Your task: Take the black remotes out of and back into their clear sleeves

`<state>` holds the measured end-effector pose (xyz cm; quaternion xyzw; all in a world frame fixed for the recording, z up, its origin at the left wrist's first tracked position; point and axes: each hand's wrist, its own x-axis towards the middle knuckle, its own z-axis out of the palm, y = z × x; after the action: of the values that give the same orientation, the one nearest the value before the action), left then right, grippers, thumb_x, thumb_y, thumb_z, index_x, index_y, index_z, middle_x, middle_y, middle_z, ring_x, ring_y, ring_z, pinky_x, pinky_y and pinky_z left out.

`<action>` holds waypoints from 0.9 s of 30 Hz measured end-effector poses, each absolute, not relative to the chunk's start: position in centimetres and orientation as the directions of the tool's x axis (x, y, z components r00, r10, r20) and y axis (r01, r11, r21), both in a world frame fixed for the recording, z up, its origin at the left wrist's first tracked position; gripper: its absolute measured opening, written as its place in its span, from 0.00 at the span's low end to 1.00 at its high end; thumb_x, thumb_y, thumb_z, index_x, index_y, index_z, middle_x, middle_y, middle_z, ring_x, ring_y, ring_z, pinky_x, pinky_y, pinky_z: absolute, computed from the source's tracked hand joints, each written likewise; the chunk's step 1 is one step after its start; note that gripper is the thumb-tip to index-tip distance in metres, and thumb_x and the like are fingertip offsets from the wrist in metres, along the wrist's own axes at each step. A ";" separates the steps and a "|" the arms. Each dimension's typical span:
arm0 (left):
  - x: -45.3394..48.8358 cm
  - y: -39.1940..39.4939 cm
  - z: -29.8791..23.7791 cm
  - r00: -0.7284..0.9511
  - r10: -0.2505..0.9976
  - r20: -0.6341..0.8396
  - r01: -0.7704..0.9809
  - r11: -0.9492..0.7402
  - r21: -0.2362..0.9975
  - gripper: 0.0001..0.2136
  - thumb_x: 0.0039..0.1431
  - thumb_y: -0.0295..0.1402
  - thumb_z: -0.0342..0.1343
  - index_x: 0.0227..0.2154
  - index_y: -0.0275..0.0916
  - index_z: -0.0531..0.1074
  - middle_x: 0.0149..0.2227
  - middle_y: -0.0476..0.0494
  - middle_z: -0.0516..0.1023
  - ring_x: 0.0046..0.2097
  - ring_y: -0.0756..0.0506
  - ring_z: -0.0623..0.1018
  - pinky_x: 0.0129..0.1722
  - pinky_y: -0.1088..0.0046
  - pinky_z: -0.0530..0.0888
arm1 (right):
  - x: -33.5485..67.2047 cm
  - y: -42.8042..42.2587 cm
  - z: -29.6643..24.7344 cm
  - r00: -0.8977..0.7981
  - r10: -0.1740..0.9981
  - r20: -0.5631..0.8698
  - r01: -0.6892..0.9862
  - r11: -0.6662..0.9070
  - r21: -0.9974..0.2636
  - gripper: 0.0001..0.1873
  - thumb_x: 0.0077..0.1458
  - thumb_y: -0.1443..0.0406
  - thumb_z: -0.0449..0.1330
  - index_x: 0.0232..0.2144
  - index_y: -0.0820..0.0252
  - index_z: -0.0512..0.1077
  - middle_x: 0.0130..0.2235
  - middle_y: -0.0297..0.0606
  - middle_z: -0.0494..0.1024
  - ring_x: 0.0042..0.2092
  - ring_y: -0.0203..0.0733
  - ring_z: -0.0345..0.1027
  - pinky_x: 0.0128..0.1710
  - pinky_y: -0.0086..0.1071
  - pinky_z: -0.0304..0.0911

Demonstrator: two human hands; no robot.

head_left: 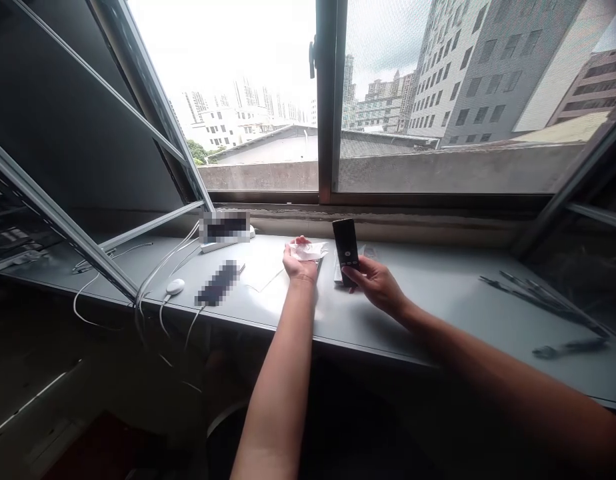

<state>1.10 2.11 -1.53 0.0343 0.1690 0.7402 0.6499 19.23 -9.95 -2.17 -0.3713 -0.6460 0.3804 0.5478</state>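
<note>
Grey desktop (438, 270) spreads below my right hand (377, 283), which pinches a dark phone (345, 241) by its lower end; if that pinch loosens, it could drop. Left of that, my left hand (299, 267) curls round pale wrap (309, 251), which could slip if tilted.

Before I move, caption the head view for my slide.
Clear plastic in the left hand, phone in the right hand, at a desk by the window.
</note>
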 end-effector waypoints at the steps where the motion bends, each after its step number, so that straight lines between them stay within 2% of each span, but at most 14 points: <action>1: 1.1 2.1 -1.5 -0.158 0.974 -0.165 -0.959 -0.111 0.262 0.17 0.79 0.37 0.43 0.35 0.39 0.71 0.40 0.40 0.79 0.42 0.46 0.82 0.48 0.67 0.81 | 19.3 -9.9 -2.1 -0.107 0.909 0.404 0.043 0.410 -0.911 0.23 0.63 0.43 0.70 0.42 0.56 0.81 0.33 0.37 0.78 0.31 0.43 0.73 0.28 0.38 0.77; 3: 1.2 2.1 -1.4 -0.166 0.975 -0.148 -0.973 -0.138 0.184 0.16 0.79 0.36 0.44 0.35 0.39 0.71 0.39 0.40 0.79 0.43 0.45 0.82 0.47 0.66 0.82 | 19.5 -9.8 -1.8 -0.065 0.924 0.378 0.018 0.379 -0.925 0.25 0.63 0.43 0.70 0.46 0.56 0.81 0.31 0.35 0.77 0.28 0.40 0.71 0.24 0.35 0.72; 6: 1.1 2.1 -1.3 -0.179 0.972 -0.152 -0.975 -0.155 0.157 0.17 0.80 0.37 0.42 0.35 0.39 0.70 0.38 0.41 0.79 0.44 0.45 0.83 0.46 0.64 0.82 | 19.9 -9.6 -1.5 0.003 0.953 0.302 -0.027 0.302 -0.953 0.29 0.63 0.43 0.70 0.56 0.54 0.78 0.30 0.32 0.77 0.23 0.37 0.66 0.18 0.32 0.64; 8: 0.9 2.1 -1.4 -0.227 0.960 -0.164 -0.968 -0.203 0.151 0.18 0.80 0.40 0.41 0.36 0.40 0.69 0.39 0.40 0.79 0.45 0.44 0.84 0.48 0.62 0.83 | 20.2 -9.6 -1.3 0.029 0.968 0.251 -0.044 0.252 -0.967 0.31 0.62 0.44 0.70 0.58 0.54 0.76 0.28 0.31 0.77 0.22 0.36 0.64 0.17 0.31 0.61; 12: 0.5 2.2 -1.6 -0.320 0.932 -0.170 -0.942 -0.292 0.167 0.18 0.80 0.42 0.39 0.38 0.41 0.68 0.39 0.41 0.80 0.47 0.42 0.84 0.50 0.58 0.83 | 20.4 -9.6 -1.3 0.026 0.972 0.232 -0.020 0.233 -0.972 0.29 0.61 0.44 0.71 0.54 0.57 0.79 0.26 0.31 0.77 0.21 0.36 0.62 0.17 0.31 0.58; 20: 0.5 2.2 -1.6 -0.304 0.938 -0.167 -0.946 -0.277 0.168 0.15 0.80 0.41 0.47 0.38 0.38 0.69 0.40 0.42 0.81 0.47 0.46 0.85 0.53 0.65 0.81 | 20.0 -10.0 -1.1 -0.038 0.969 0.246 0.038 0.247 -0.968 0.29 0.62 0.44 0.70 0.50 0.61 0.79 0.25 0.32 0.77 0.20 0.34 0.62 0.15 0.29 0.58; 24: 0.9 1.7 -1.0 -0.231 0.965 -0.124 -0.963 -0.208 0.174 0.11 0.78 0.35 0.50 0.39 0.37 0.72 0.38 0.44 0.81 0.41 0.49 0.84 0.50 0.72 0.81 | 20.2 -10.0 -1.2 -0.132 0.976 0.173 0.068 0.183 -0.981 0.27 0.63 0.44 0.68 0.47 0.62 0.79 0.24 0.33 0.76 0.18 0.33 0.61 0.13 0.27 0.55; 27: 1.5 1.2 -0.6 -0.115 0.991 -0.072 -0.969 -0.096 0.229 0.08 0.77 0.32 0.52 0.41 0.37 0.74 0.36 0.45 0.80 0.38 0.50 0.83 0.47 0.74 0.81 | 20.1 -9.9 -1.4 -0.195 0.972 0.132 0.096 0.153 -0.983 0.28 0.65 0.43 0.66 0.48 0.63 0.78 0.23 0.34 0.76 0.17 0.35 0.64 0.13 0.27 0.56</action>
<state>1.52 1.17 -0.56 0.0499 0.1099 0.7387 0.6632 20.07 -9.95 -1.38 -0.4404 -0.6065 0.4790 0.4570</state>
